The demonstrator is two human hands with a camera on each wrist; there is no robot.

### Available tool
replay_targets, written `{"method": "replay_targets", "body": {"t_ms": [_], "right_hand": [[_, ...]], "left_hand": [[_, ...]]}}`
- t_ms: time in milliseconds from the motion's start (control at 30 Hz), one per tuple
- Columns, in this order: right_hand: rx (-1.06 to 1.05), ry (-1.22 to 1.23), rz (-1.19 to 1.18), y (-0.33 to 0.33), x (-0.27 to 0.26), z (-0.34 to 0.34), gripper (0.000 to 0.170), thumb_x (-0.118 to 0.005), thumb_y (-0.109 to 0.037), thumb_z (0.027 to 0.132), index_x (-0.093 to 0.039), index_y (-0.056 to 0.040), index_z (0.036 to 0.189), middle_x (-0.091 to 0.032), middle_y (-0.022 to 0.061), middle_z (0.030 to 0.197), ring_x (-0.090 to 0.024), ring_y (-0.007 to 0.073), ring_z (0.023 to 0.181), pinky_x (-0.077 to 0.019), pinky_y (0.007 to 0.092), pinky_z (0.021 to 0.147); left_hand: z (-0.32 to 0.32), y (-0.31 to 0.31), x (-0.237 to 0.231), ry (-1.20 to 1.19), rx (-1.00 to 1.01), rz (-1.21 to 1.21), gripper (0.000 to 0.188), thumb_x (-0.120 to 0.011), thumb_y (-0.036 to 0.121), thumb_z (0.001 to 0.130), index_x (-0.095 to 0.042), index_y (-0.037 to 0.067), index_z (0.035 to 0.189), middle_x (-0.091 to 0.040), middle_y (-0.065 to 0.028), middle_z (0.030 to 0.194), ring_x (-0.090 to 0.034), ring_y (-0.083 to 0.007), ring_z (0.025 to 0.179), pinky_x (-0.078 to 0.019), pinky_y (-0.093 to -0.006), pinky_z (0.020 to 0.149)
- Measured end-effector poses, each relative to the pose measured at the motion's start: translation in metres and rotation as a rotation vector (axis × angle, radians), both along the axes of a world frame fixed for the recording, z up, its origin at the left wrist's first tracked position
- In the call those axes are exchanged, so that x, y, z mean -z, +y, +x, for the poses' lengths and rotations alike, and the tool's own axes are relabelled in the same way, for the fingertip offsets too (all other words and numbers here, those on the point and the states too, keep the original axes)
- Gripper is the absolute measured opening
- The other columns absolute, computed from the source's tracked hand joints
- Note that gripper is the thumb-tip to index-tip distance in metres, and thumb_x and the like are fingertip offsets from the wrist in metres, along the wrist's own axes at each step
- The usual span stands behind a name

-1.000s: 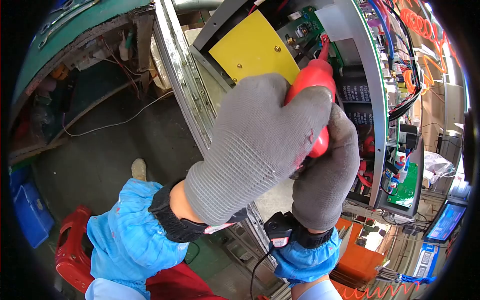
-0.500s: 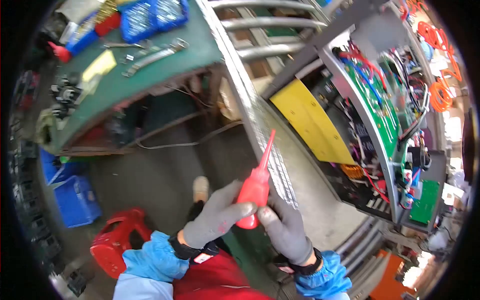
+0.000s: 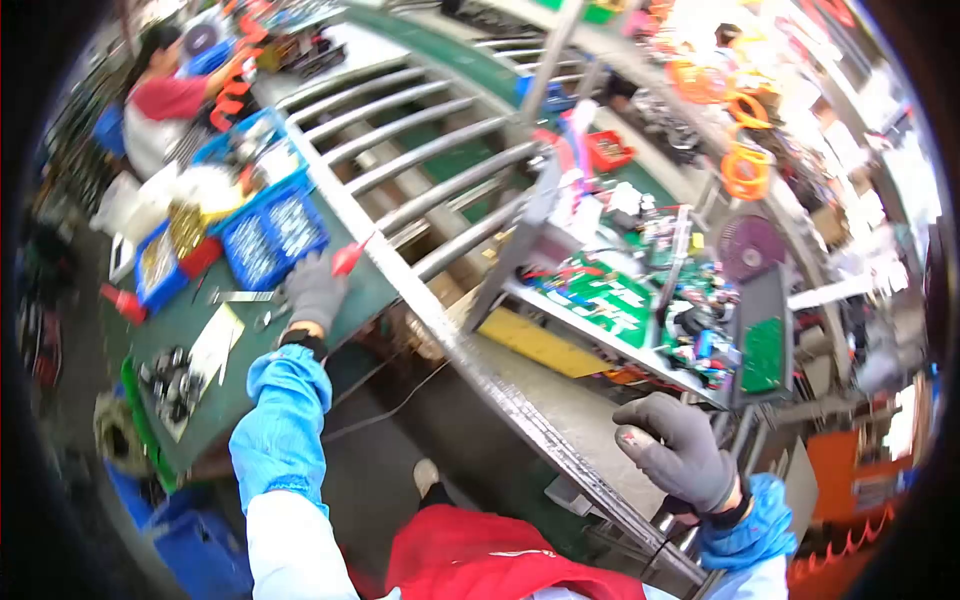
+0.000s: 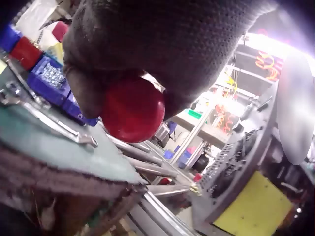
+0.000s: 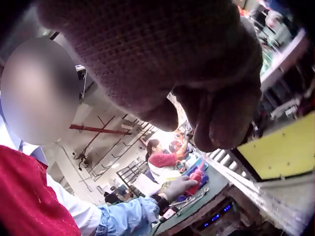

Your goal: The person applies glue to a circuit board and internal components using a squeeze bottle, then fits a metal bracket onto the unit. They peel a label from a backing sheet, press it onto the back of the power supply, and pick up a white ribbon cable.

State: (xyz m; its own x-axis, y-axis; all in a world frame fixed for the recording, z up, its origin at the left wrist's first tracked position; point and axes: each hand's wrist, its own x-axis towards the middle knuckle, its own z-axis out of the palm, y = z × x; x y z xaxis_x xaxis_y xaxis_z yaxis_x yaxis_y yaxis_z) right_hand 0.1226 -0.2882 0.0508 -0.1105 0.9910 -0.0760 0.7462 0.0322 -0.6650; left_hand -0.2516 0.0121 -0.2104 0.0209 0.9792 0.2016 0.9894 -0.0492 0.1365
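A red squeeze bottle (image 3: 347, 259) with a long thin nozzle is in my gloved left hand (image 3: 315, 290), which grips it over the green bench (image 3: 365, 300). Its round base (image 4: 133, 110) fills the middle of the left wrist view. Wrenches (image 4: 54, 120) lie on the bench just below that hand. My gloved right hand (image 3: 680, 450) holds nothing, its fingers loosely bent, in front of a grey metal chassis (image 3: 488, 290). Green circuit boards (image 3: 610, 305) and wiring show inside the chassis, and a yellow plate (image 3: 540, 345) is at its near side.
Blue bins of screws (image 3: 275, 240) stand at the back of the bench, with another red bottle (image 3: 125, 303) at its left end. A roller conveyor (image 3: 430, 165) runs behind, with a metal rail (image 3: 480, 380) alongside. Another person (image 3: 165, 100) works at the far left.
Both hands held the bottle, first at the chassis, then away from it. The right hand has let go and moved right; the left has carried the bottle over the bench. The view has swung left.
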Motion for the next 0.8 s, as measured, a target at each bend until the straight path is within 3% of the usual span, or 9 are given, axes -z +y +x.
{"method": "replay_targets", "body": {"t_ms": [100,167,267,367,500,633,667,700,800], "right_hand": [[-0.064,-0.115,0.058,0.013,-0.063,0.007,0.019,-0.069,-0.016,0.088,-0.068,-0.0011,0.101,-0.064,0.0163,0.082,-0.065,0.0335,0.077,-0.0521,0.0408,0.070],[-0.101,-0.226,0.119,0.031,-0.102,0.010,0.016,-0.070,-0.013,0.087,-0.068,-0.0023,0.098,-0.064,0.0153,0.079,-0.065,0.0334,0.073,-0.0517,0.0406,0.068],[-0.177,-0.393,0.382,0.081,-0.124,0.026,0.009,-0.066,-0.012,0.086,-0.065,-0.0034,0.089,-0.059,0.0170,0.074,-0.061,0.0370,0.072,-0.0487,0.0439,0.065],[-0.211,-0.442,0.718,0.152,-0.104,0.042,0.013,-0.064,-0.016,0.086,-0.066,-0.0075,0.097,-0.063,0.0164,0.087,-0.063,0.0386,0.077,-0.0501,0.0479,0.068],[-0.275,-0.623,0.625,0.228,-0.076,0.048,0.016,-0.058,-0.016,0.086,-0.066,-0.0105,0.098,-0.065,0.0144,0.095,-0.067,0.0377,0.085,-0.0544,0.0471,0.071],[-0.318,-0.598,0.629,0.284,-0.055,0.054,0.034,-0.067,-0.023,0.088,-0.063,-0.0163,0.120,-0.063,0.0142,0.102,-0.066,0.0373,0.091,-0.0535,0.0476,0.076],[-0.423,-0.545,0.771,0.307,-0.042,0.062,0.035,-0.068,-0.023,0.087,-0.063,-0.0174,0.122,-0.062,0.0147,0.102,-0.066,0.0379,0.090,-0.0534,0.0482,0.074],[-0.467,-0.557,0.709,0.316,-0.044,0.061,0.035,-0.069,-0.024,0.086,-0.063,-0.0175,0.120,-0.062,0.0158,0.100,-0.065,0.0384,0.088,-0.0531,0.0491,0.072],[-0.658,-0.639,0.757,0.338,-0.047,0.065,0.019,-0.066,-0.014,0.079,-0.065,-0.0125,0.099,-0.062,0.0167,0.090,-0.065,0.0397,0.080,-0.0521,0.0502,0.066]], "left_hand": [[-0.007,0.030,0.035,0.141,0.000,-0.229,0.030,-0.062,0.023,0.087,-0.068,0.016,0.115,-0.049,-0.0103,0.140,-0.060,-0.0320,0.112,-0.0497,-0.0478,0.089],[0.006,0.027,0.009,0.183,0.018,-0.354,0.031,-0.063,0.024,0.086,-0.070,0.015,0.115,-0.060,-0.0104,0.130,-0.062,-0.0332,0.113,-0.0508,-0.0486,0.092],[0.037,0.010,-0.053,-0.412,0.228,-0.067,0.032,-0.063,0.031,0.088,-0.071,0.007,0.109,-0.069,-0.0158,0.106,-0.067,-0.0342,0.099,-0.0521,-0.0437,0.085],[0.096,-0.033,-0.178,-0.825,0.446,-0.008,0.039,-0.062,0.035,0.089,-0.070,0.000,0.103,-0.070,-0.0178,0.095,-0.067,-0.0327,0.091,-0.0513,-0.0390,0.081],[0.153,-0.058,-0.270,-0.791,0.536,-0.074,0.046,-0.062,0.042,0.090,-0.072,-0.001,0.102,-0.070,-0.0185,0.090,-0.068,-0.0335,0.086,-0.0517,-0.0380,0.080],[0.202,-0.043,-0.305,-0.505,0.417,-0.267,0.059,-0.056,0.057,0.091,-0.071,0.000,0.092,-0.069,-0.0205,0.088,-0.068,-0.0380,0.089,-0.0521,-0.0435,0.078],[0.214,-0.030,-0.284,-0.434,0.488,-0.067,0.061,-0.054,0.059,0.092,-0.071,0.000,0.088,-0.068,-0.0200,0.084,-0.068,-0.0381,0.087,-0.0525,-0.0451,0.077],[0.220,-0.015,-0.262,-0.339,0.537,0.127,0.063,-0.053,0.060,0.092,-0.070,0.000,0.084,-0.067,-0.0195,0.080,-0.068,-0.0383,0.086,-0.0528,-0.0467,0.076],[0.235,-0.030,-0.304,-0.559,0.309,-0.274,0.063,-0.055,0.059,0.088,-0.074,0.000,0.099,-0.070,-0.0263,0.102,-0.069,-0.0413,0.093,-0.0533,-0.0469,0.083]]}}
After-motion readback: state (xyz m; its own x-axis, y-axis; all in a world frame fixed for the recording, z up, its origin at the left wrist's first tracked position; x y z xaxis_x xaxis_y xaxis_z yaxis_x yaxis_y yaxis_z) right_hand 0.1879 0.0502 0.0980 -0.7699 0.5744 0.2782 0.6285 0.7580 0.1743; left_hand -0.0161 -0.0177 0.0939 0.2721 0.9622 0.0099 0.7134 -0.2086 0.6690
